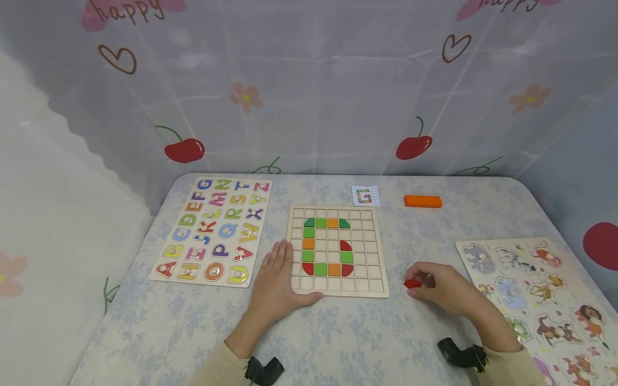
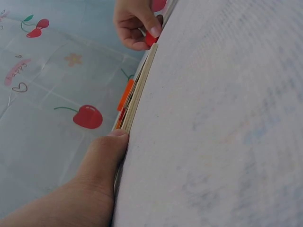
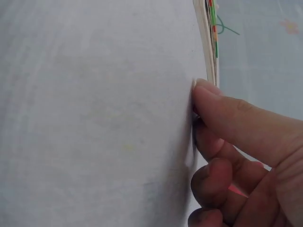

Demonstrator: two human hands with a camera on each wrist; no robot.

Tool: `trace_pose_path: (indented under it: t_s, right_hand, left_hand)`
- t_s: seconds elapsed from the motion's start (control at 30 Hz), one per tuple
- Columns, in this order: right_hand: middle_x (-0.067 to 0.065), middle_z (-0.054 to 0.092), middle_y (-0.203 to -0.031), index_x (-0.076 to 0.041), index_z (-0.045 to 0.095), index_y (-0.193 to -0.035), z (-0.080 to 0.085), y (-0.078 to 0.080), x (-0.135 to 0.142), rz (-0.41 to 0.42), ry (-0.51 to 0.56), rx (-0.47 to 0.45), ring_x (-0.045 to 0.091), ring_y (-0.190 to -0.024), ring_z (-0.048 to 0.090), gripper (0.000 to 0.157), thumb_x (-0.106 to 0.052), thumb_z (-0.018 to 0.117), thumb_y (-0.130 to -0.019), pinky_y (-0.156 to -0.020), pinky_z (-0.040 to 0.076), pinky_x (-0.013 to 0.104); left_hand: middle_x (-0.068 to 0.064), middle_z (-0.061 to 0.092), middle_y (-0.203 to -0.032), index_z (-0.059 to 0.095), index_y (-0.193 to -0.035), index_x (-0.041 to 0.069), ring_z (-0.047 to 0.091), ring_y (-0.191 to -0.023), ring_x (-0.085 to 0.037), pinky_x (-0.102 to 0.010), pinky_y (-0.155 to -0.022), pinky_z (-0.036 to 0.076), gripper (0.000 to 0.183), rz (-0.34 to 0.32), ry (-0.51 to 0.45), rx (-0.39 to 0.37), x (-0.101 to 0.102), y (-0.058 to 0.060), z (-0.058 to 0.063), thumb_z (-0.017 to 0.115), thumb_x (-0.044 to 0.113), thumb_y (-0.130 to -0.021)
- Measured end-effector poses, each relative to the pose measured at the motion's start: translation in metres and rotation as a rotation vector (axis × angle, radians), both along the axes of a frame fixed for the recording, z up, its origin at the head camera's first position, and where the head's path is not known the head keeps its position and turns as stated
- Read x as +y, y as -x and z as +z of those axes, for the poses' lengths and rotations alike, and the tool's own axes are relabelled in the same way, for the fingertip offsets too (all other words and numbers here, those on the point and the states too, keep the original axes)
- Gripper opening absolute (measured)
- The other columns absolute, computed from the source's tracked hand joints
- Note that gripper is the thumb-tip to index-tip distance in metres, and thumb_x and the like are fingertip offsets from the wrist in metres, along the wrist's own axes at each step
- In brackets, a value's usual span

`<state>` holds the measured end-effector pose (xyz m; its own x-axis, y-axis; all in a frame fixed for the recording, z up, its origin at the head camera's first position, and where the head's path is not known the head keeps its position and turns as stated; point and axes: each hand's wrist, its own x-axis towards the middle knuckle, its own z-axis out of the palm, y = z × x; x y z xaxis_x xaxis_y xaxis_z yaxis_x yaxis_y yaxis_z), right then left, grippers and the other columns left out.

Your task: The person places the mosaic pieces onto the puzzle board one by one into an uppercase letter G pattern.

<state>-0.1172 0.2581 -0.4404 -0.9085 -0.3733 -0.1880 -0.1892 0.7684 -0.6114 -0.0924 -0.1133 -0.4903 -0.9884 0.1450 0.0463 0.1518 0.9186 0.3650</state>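
Observation:
A wooden grid board [image 1: 368, 258] lies in the middle of the table, with green, orange and red tiles set in its squares in the shape of a letter G. My left hand [image 1: 274, 287] rests at its left side, fingers straight and thumb spread along the near edge. To the right of the board, low over the table, my right hand [image 1: 444, 287] pinches a small red tile [image 1: 412, 284] between thumb and fingers. That red tile [image 2: 150, 39] also shows in the left wrist view; in the right wrist view the fingers mostly hide it.
Behind the board lies a small card [image 1: 366, 196] printed with a coloured G. An orange bar [image 1: 422, 201] is to its right. A letter puzzle board [image 1: 263, 225] lies at the left, an animal puzzle board [image 1: 502, 245] at the right under the right forearm's side.

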Motion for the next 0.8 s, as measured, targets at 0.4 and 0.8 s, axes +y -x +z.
trace_pose_path:
  t_s: [0.4,0.8]
  right_hand:
    - [-0.002,0.064,-0.095,-0.022,0.065,-0.101,0.002,0.020,-0.021,-0.002,0.059,0.048,0.014,-0.074,0.053,0.014,-0.015,0.071,-0.091,-0.064,0.045,0.023]
    - [0.002,0.066,-0.098,-0.018,0.071,-0.107,0.003,0.049,-0.080,0.007,0.132,0.037,0.018,-0.071,0.050,0.015,-0.015,0.071,-0.092,-0.061,0.046,0.026]
  left_hand:
    - [-0.010,0.010,-0.168,0.012,-0.159,0.005,0.008,-0.156,-0.024,-0.044,-0.127,0.013,0.133,-0.005,-0.002,-0.010,0.000,0.002,-0.001,0.059,0.088,-0.067]
    - [-0.009,0.010,-0.168,0.013,-0.159,0.006,0.008,-0.156,-0.024,-0.044,-0.127,0.012,0.132,0.003,-0.017,-0.016,0.000,0.000,-0.001,0.060,0.087,-0.066]
